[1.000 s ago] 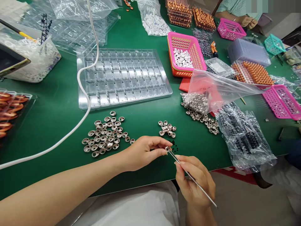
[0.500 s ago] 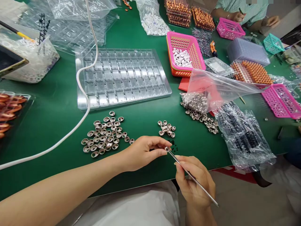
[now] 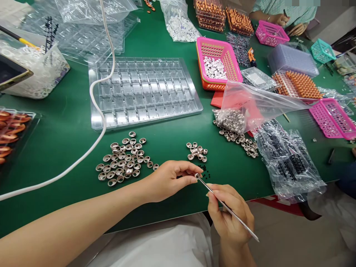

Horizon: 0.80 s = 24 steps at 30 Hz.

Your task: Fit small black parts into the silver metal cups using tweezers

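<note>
My left hand (image 3: 169, 180) pinches a small silver metal ring (image 3: 197, 175) between thumb and forefinger, just above the green table. My right hand (image 3: 229, 213) is closed round thin metal tweezers (image 3: 226, 208), whose tip touches that ring. Tiny black bits (image 3: 206, 172) lie on the table right behind the ring. A small cluster of silver rings (image 3: 197, 151) sits just beyond my hands. A larger heap of silver cups (image 3: 124, 159) lies to the left of them.
An empty clear compartment tray (image 3: 144, 91) lies farther back, with a white cable (image 3: 94, 107) over its left side. A plastic bag (image 3: 250, 105) spills silver rings at the right. Pink baskets (image 3: 218, 63), bags of black parts (image 3: 289, 161) and another person's hands (image 3: 289, 24) lie beyond.
My hands have stayed nearly still on the ring and tweezers. The person at the far right has shifted their hands. The view has drifted slightly.
</note>
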Each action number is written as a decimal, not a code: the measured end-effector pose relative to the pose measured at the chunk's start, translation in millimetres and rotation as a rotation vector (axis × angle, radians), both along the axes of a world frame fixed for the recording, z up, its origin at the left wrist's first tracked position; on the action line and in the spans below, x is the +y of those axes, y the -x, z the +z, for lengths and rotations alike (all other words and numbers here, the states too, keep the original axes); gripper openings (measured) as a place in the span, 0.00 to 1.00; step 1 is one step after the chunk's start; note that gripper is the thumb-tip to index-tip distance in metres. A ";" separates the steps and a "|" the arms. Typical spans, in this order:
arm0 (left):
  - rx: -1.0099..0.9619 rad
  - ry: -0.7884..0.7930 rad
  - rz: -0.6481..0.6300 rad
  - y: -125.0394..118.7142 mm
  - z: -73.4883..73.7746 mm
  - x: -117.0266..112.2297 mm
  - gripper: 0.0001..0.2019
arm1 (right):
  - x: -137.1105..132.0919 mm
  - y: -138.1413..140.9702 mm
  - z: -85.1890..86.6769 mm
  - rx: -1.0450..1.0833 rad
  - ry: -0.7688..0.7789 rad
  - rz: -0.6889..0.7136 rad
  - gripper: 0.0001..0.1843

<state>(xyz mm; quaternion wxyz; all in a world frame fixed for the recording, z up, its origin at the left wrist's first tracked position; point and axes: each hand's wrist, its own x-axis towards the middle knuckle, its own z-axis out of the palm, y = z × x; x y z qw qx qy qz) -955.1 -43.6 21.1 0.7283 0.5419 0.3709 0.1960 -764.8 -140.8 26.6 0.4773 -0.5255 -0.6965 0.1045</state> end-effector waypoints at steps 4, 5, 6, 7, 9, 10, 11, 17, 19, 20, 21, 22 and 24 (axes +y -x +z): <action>0.003 -0.012 0.010 -0.3 0.4 -0.6 0.15 | 0.0 0.2 0.0 -0.004 0.010 -0.008 0.17; 0.000 -0.012 0.015 -0.5 0.3 -0.7 0.15 | 0.0 0.2 0.1 -0.009 0.011 -0.005 0.17; -0.003 -0.009 0.018 -0.7 0.1 -0.8 0.15 | 0.1 0.1 0.2 -0.017 0.009 -0.005 0.17; -0.007 -0.007 0.020 -0.9 -0.1 -0.8 0.15 | 0.1 0.2 0.2 -0.026 0.004 -0.008 0.16; -0.011 -0.004 0.019 -1.2 -0.5 -0.9 0.15 | 0.0 0.4 0.2 -0.047 -0.024 -0.018 0.16; -0.011 -0.003 0.016 -1.3 -0.7 -0.9 0.15 | -0.2 0.5 0.1 -0.060 -0.037 -0.021 0.16; -0.011 -0.001 0.015 -1.3 -0.8 -0.9 0.15 | -0.4 0.6 -0.1 -0.073 -0.048 -0.022 0.16; -0.009 0.010 0.012 -0.2 -1.8 -0.8 0.15 | -1.9 -1.3 -2.7 -0.104 -0.060 -0.004 0.16; -0.011 0.002 0.006 0.0 -2.2 -0.8 0.15 | -2.1 -1.3 -3.2 -0.102 -0.061 -0.013 0.15; -0.011 0.000 0.003 0.0 -2.3 -0.8 0.15 | -2.2 -1.0 -3.4 -0.099 -0.062 -0.016 0.16; -0.010 0.000 0.003 -0.1 -2.3 -0.7 0.15 | -2.4 -0.6 -3.6 -0.096 -0.062 -0.016 0.16; -0.009 0.001 0.004 -0.3 -2.2 -0.7 0.15 | -2.6 -0.1 -3.8 -0.094 -0.061 -0.017 0.16; -0.009 0.007 0.009 -0.8 -1.8 -0.7 0.15 | -3.5 0.6 -4.0 -0.084 -0.060 -0.025 0.17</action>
